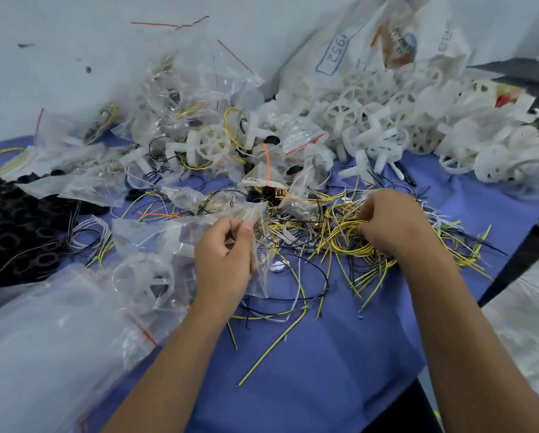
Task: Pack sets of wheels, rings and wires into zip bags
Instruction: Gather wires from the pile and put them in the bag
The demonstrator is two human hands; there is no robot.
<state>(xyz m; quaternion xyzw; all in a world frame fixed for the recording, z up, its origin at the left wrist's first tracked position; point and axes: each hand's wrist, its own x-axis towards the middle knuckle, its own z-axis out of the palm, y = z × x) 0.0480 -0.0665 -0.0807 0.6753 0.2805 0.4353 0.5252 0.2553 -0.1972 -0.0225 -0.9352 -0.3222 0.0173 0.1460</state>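
- At the centre of the table, I see the left hand [223, 257] pinching the mouth of a clear zip bag [174, 260] between thumb and curled fingers; the bag trails off to the left of the hand and lies on the blue cloth [308, 370].
- Inside that bag I make out a white wheel [143, 276] with a dark piece at its hub.
- To the right, the right hand [393, 223] is curled down into a tangle of yellow wires [349, 242], its fingertips buried among the strands; I read it as gripping a few of them.
- Loose yellow, black and white wires spread across the cloth around and below both hands.
- Beyond the hands sits a heap of filled zip bags [199, 104] with red seal strips, reaching back to the pale wall.
- At far right lies a pile of white wheels [387, 117] spilling from a large printed sack [387, 42].
- On the left edge I see a mound of black rings [15, 232], touching some of the bags.
- Nearest me on the left is a stack of empty clear bags [43, 345].
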